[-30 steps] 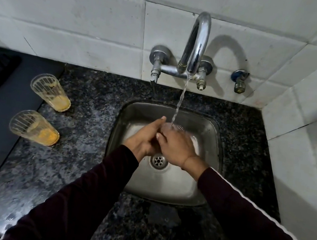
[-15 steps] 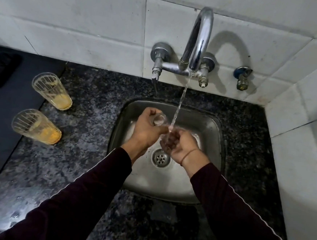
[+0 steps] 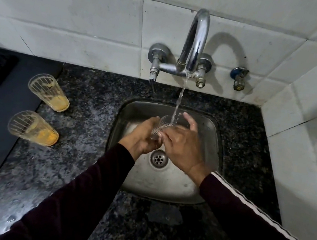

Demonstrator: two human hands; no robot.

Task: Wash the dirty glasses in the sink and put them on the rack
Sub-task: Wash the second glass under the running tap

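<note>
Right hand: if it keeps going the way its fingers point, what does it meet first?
The right hand points up and away toward the tap. Its fingers already touch the glass, so that comes first; beyond it probably the sink back wall, depth unclear.

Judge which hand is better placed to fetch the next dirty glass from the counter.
Left. Both dirty glasses stand on the left; the left hand is nearer but grips the rinsing glass, so the right hand must take it.
</note>
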